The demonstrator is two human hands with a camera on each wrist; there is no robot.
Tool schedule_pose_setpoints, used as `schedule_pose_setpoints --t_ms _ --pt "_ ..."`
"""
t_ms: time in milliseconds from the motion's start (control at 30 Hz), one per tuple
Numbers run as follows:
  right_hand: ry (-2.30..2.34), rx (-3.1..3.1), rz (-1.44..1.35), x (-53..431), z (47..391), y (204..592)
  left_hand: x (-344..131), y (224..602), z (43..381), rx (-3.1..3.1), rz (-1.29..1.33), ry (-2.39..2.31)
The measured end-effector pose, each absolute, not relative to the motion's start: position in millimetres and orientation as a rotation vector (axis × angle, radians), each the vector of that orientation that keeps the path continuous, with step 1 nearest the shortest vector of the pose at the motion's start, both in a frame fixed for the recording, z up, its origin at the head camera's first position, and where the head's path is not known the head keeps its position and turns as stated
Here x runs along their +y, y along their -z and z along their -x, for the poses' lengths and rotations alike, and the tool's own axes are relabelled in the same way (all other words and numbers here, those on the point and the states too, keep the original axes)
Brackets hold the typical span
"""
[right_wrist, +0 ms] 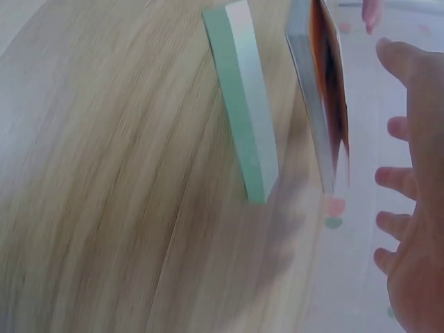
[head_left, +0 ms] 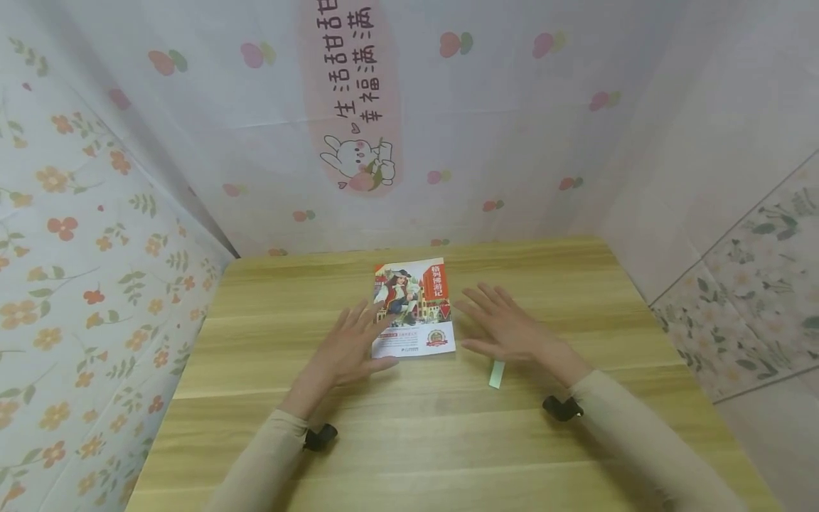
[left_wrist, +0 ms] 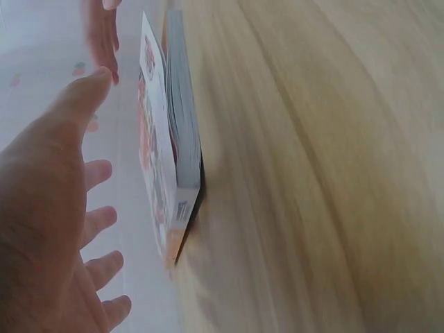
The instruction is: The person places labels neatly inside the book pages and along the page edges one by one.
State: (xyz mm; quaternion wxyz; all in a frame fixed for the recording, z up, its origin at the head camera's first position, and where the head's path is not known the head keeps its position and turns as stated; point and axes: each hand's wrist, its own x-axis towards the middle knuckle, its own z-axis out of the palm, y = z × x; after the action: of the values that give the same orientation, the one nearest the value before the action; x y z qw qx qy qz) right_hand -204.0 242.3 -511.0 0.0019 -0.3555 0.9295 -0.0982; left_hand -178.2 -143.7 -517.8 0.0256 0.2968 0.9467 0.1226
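Note:
A paperback book point(head_left: 416, 313) with an illustrated red and white cover lies on the wooden table, its cover standing slightly away from the pages point(left_wrist: 182, 104). My left hand point(head_left: 352, 345) hovers by the book's left side, fingers spread, overlapping its edge in the head view. To the right of the book, my right hand point(head_left: 505, 327) is also held up with fingers apart and nothing in it. Partly hidden below that hand is a slim, pale green block point(head_left: 496, 374); the right wrist view shows the long block point(right_wrist: 243, 104) lying beside the book point(right_wrist: 316, 83).
The wooden table point(head_left: 409, 441) meets a printed curtain point(head_left: 512, 142) at its back edge. A flowered cloth point(head_left: 77, 284) hangs on the left, and another patterned panel point(head_left: 755, 284) stands on the right. Each wrist wears a small black camera point(head_left: 320, 436).

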Motion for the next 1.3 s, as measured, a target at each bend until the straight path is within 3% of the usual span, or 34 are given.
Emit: schedule_pose_setpoints --t_ms 533,1300 --pt "0.268 2.792 1.186 211 200 519 -127 530 175 2.871 -0.878 -0.378" --pt "0.197 2.763 1.228 202 202 528 -121 535 174 2.863 -0.84 -0.328"
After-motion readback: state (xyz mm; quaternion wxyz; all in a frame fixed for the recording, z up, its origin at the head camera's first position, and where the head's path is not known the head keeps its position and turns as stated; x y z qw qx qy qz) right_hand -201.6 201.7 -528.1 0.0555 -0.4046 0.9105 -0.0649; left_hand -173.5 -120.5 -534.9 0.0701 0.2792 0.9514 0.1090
